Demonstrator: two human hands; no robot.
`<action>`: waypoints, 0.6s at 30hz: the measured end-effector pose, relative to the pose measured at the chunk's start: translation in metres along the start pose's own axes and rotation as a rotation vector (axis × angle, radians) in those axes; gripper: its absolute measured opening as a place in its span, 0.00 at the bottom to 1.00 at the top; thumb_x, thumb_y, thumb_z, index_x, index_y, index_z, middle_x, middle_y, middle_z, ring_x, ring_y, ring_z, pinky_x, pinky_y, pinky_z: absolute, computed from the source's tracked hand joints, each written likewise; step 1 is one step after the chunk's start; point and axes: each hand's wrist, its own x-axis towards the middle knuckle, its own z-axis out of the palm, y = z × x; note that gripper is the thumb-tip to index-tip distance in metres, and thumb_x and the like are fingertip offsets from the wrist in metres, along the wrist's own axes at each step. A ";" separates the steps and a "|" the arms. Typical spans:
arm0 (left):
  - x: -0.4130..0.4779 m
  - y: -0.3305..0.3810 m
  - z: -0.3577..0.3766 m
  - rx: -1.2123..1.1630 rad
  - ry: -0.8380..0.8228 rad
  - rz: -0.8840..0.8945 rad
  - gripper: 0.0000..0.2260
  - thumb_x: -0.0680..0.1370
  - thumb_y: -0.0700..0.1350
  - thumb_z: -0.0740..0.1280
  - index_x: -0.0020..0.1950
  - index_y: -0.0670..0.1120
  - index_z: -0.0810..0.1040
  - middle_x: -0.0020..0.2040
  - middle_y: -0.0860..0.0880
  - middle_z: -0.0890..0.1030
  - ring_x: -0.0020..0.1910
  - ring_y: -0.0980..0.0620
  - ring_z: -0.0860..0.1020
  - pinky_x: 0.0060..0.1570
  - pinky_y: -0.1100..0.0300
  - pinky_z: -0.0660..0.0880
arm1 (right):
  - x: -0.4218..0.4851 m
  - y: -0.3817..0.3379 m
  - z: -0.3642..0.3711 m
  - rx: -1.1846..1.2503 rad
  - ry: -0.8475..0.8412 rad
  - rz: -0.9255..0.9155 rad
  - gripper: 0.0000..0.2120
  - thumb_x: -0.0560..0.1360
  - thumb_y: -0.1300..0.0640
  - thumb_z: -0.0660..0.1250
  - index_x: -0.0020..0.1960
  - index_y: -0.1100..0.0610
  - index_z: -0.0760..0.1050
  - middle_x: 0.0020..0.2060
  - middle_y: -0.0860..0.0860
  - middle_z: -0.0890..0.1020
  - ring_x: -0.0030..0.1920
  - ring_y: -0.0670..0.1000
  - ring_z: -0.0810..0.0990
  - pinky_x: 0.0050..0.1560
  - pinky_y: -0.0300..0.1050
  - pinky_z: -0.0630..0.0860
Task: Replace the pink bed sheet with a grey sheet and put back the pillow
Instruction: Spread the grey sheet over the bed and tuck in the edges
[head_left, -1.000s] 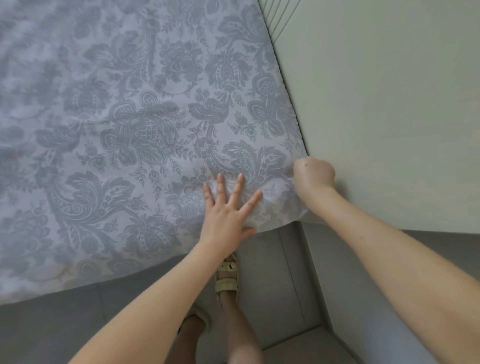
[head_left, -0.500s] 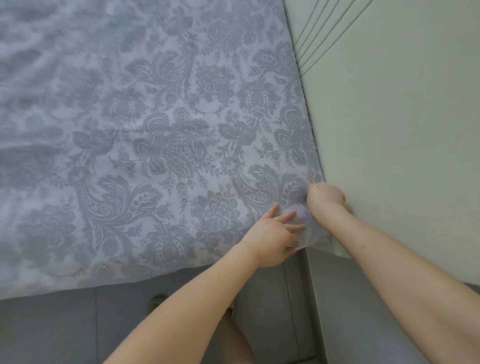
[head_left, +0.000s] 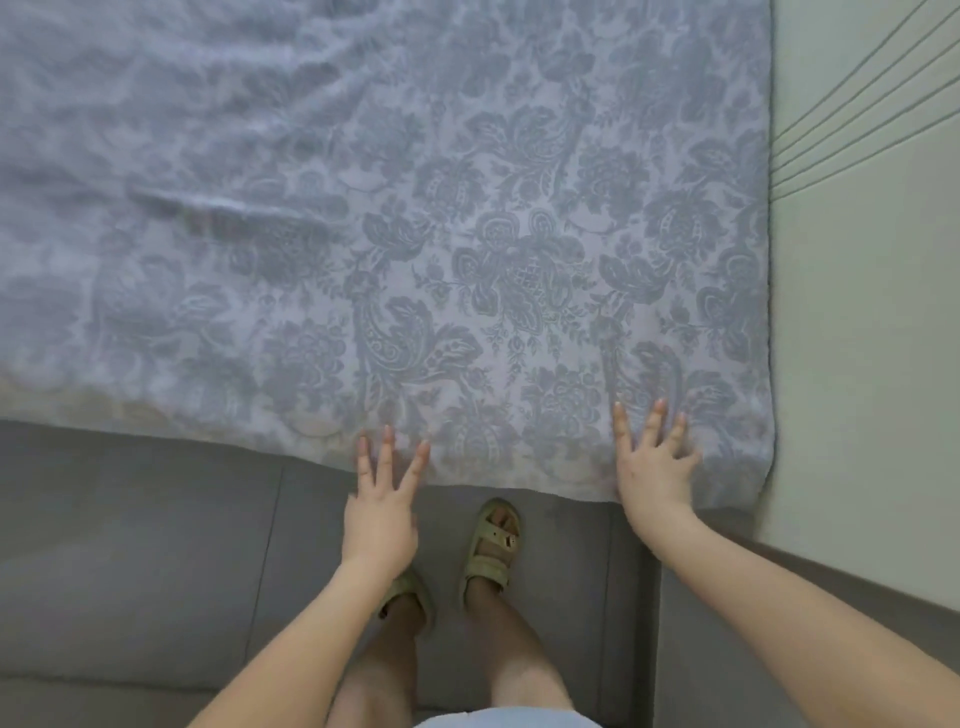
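A grey sheet (head_left: 415, 234) with a darker floral pattern covers the bed and fills the upper part of the head view. Its near edge hangs over the bed's front side. My left hand (head_left: 382, 504) has its fingers spread straight, fingertips touching the sheet's front edge near the middle. My right hand (head_left: 654, 462) lies flat with spread fingers on the sheet near the front right corner. Neither hand holds anything. No pillow and no pink sheet are in view.
A pale wall (head_left: 862, 312) runs along the bed's right side, with a ribbed panel at the top right. Grey floor tiles (head_left: 156, 545) lie in front of the bed. My feet in beige sandals (head_left: 493, 545) stand close to the bed's edge.
Both hands have left the sheet's corner by the wall. The right hand, earlier curled at the corner, now lies flat on the sheet. The left hand has moved left along the front edge.
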 end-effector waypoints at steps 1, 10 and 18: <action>-0.007 -0.010 0.003 -0.067 0.004 -0.001 0.38 0.79 0.46 0.59 0.73 0.58 0.30 0.72 0.49 0.25 0.75 0.41 0.36 0.58 0.56 0.74 | -0.009 -0.004 -0.001 -0.089 0.037 0.013 0.38 0.78 0.62 0.61 0.76 0.58 0.36 0.70 0.74 0.57 0.67 0.70 0.67 0.56 0.59 0.76; -0.007 -0.112 -0.051 -1.439 0.284 -0.842 0.13 0.81 0.45 0.60 0.64 0.40 0.72 0.64 0.42 0.74 0.56 0.46 0.74 0.51 0.54 0.73 | -0.007 -0.103 -0.113 -0.074 -0.078 -0.615 0.11 0.78 0.51 0.58 0.50 0.57 0.74 0.46 0.51 0.78 0.48 0.54 0.78 0.43 0.44 0.72; 0.012 -0.231 -0.091 -2.167 0.352 -0.898 0.18 0.83 0.45 0.56 0.70 0.38 0.66 0.68 0.39 0.70 0.66 0.41 0.71 0.59 0.49 0.73 | -0.023 -0.241 -0.220 0.171 0.138 -0.748 0.15 0.80 0.47 0.58 0.61 0.53 0.74 0.51 0.50 0.80 0.50 0.52 0.78 0.47 0.44 0.74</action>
